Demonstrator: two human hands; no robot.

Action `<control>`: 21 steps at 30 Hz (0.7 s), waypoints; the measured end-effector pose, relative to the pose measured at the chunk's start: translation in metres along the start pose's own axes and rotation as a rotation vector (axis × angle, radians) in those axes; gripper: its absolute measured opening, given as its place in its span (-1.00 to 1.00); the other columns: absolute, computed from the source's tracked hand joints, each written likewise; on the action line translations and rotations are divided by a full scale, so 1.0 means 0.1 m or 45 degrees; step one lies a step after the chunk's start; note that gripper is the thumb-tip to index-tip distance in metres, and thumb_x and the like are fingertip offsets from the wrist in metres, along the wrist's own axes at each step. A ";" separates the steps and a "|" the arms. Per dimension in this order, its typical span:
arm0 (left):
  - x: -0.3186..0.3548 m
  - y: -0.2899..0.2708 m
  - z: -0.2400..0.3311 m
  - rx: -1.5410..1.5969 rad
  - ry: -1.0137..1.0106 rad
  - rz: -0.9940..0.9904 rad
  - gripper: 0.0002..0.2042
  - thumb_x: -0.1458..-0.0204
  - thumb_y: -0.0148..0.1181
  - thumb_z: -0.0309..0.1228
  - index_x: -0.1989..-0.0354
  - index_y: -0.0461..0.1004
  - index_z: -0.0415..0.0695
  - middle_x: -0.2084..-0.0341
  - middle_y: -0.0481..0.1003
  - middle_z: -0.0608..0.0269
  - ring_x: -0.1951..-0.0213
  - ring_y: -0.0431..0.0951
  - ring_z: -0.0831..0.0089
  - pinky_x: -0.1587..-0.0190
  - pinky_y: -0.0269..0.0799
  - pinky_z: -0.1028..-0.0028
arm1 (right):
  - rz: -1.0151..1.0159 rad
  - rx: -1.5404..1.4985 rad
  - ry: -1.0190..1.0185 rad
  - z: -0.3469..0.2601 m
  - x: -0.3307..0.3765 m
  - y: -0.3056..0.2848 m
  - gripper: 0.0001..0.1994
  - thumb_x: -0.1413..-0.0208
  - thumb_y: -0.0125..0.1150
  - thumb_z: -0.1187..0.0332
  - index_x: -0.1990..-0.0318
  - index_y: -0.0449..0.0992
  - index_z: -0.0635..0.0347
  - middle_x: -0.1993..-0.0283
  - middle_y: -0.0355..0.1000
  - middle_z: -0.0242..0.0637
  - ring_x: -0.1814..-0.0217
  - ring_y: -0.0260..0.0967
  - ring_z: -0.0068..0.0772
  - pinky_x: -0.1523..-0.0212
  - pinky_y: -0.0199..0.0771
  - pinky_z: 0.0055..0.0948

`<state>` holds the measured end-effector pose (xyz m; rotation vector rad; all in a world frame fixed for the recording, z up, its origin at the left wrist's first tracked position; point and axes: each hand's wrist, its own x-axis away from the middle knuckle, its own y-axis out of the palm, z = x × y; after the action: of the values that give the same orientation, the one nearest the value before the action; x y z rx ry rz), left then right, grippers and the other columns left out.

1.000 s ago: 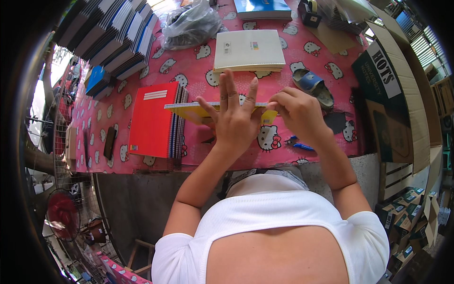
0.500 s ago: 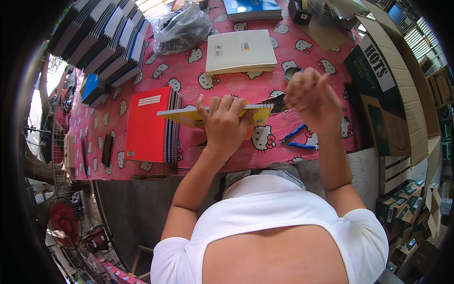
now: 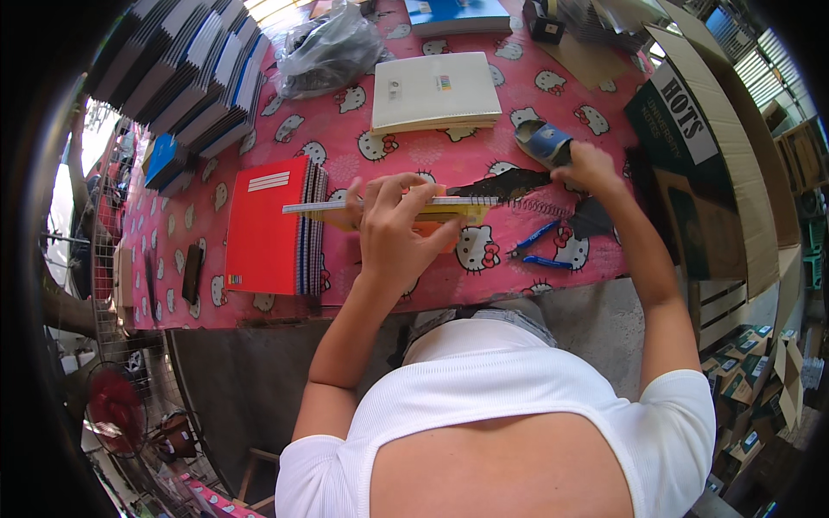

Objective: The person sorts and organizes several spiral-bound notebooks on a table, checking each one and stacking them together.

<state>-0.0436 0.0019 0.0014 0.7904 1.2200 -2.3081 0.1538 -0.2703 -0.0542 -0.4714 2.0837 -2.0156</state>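
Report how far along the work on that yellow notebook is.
Looks done: a stack of red spiral notebooks lies to the left. In hand: the left hand grips the yellow notebook on its edge; the right hand reaches toward a blue object. Left: the wire coil and blue pliers lie untouched.

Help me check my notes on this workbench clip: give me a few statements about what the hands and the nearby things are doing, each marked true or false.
1. The left hand grips a yellow notebook held on edge above the pink tablecloth. True.
2. The right hand rests on the red notebook stack. False: it reaches to the far right, beside a blue roll; the red notebook stack lies to the left, untouched.
3. Blue-handled pliers lie on the cloth, in neither hand. True.
4. The cream-coloured book is held in the right hand. False: it lies flat on the cloth, further back.
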 end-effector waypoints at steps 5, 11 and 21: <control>0.07 0.01 -0.05 -0.081 -0.016 0.079 -0.74 0.34 0.47 -0.23 0.46 0.56 -0.01 0.55 0.49 0.41 0.33 0.47 0.39 -0.13 0.02 0.22 | -0.032 -0.264 -0.084 -0.12 -0.08 0.17 -0.58 0.11 0.33 0.20 0.12 0.44 0.26 0.14 0.49 0.03 0.05 0.47 -0.03 0.11 0.46 -0.14; 0.07 0.03 -0.11 0.029 -0.040 0.102 -0.73 0.39 0.51 -0.29 0.48 0.57 -0.04 0.56 0.51 0.37 0.37 0.45 0.40 -0.02 0.12 0.31 | -0.120 -1.564 -0.764 -0.46 -0.21 0.20 -0.52 0.08 0.23 0.35 -0.06 0.35 0.21 0.13 0.49 -0.20 0.09 0.46 -0.30 0.03 0.46 -0.30; 0.07 -0.05 -0.09 0.081 -0.266 0.148 -0.56 0.40 0.51 -0.26 0.28 0.52 -0.08 0.50 0.54 0.36 0.34 0.49 0.34 0.03 0.16 0.32 | -0.227 -1.481 -0.847 -0.90 -0.25 -0.33 -0.61 0.23 0.38 0.42 0.12 0.52 0.18 0.23 0.49 -0.26 0.22 0.42 -0.51 0.15 0.41 -0.50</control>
<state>-0.0490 0.0115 -0.0045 0.6065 0.9880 -2.2782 0.1470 -0.1783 -0.0186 -1.2834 2.5028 -0.3211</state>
